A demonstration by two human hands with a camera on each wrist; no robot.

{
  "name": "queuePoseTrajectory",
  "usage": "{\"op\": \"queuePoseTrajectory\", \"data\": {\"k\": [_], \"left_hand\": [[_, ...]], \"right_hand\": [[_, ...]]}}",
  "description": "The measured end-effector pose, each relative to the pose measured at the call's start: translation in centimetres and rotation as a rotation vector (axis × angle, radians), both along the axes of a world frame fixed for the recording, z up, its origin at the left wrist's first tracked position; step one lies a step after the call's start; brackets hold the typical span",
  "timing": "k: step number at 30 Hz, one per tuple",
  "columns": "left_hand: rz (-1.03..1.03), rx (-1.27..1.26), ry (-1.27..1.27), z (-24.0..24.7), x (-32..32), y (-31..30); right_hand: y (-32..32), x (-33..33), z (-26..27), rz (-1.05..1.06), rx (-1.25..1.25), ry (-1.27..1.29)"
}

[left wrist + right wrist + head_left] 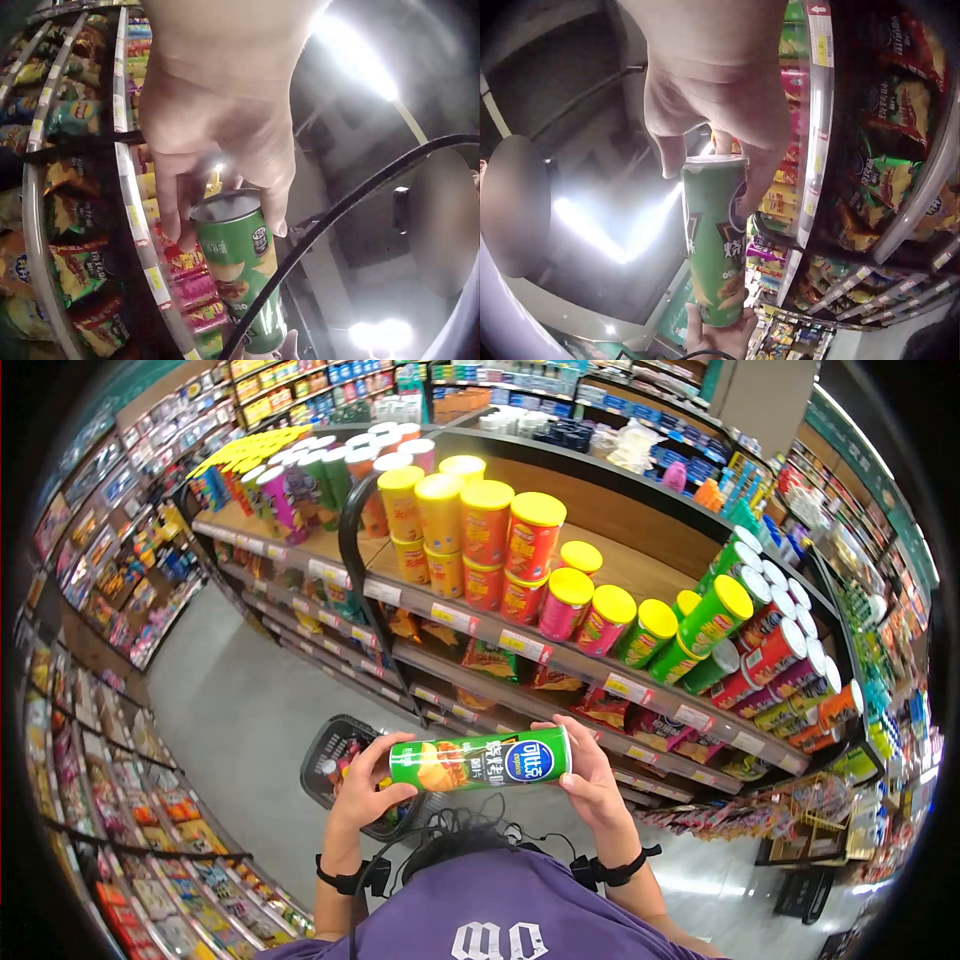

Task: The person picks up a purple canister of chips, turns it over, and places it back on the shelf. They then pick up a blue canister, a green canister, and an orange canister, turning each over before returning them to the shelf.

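Note:
A green can of potato chips (480,760) lies sideways across both hands in front of the chest, its blue logo toward the right. My left hand (360,790) grips its left end, thumb in front and fingers behind. At the other end my right hand (594,778) holds it the same way. From the left wrist, the hand (217,127) reaches over the can's metal-rimmed end (229,206). In the right wrist view, the right hand (720,97) straddles a pale-rimmed end, and the left hand (720,334) shows at the far end.
A shelf of chip cans (535,535) stands ahead, yellow-lidded ones stacked in pairs; green cans (715,610) sit to the right. Bagged snacks (490,660) fill the lower shelves. A dark shopping basket (322,760) is on the floor behind the left hand. Another packed shelf (170,850) lines the left.

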State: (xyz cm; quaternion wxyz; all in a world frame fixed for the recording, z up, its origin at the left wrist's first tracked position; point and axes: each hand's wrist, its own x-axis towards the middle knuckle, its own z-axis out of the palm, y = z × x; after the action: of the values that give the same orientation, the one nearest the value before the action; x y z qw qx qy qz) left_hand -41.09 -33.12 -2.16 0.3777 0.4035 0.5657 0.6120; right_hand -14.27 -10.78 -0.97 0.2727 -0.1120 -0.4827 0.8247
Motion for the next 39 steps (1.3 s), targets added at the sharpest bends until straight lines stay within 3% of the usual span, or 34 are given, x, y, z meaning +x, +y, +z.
{"op": "queuePoseTrajectory", "data": {"k": [2,3,6,12,17,25,39], "left_hand": [[0.109,0.024,0.056,-1.0,1.5,-1.4],[0.139,0.002,-0.039,-1.1,2.3,-2.2],[0.224,0.114,0.150,-1.0,4.4,-2.9],[0.352,0.040,0.338,0.5,8.2,-5.1],[0.463,0.040,0.462,0.8,8.9,-8.3],[0.554,0.037,0.515,1.3,7.8,-16.5],[0.677,-0.033,0.341,0.2,2.5,-38.5]], "right_hand": [[0.4,-0.1,-0.3,0.054,0.023,-0.019],[0.6,-0.1,-0.5,0.082,0.033,-0.028],[1.1,-0.5,-1.0,0.147,0.032,-0.059],[1.7,-1.5,-2.6,0.321,-0.022,-0.088],[-0.6,-3.5,-2.1,0.324,-0.053,-0.222],[-6.9,-6.2,-1.3,0.386,0.026,-0.256],[-27.2,-15.7,-0.5,0.455,0.228,-0.249]]}}
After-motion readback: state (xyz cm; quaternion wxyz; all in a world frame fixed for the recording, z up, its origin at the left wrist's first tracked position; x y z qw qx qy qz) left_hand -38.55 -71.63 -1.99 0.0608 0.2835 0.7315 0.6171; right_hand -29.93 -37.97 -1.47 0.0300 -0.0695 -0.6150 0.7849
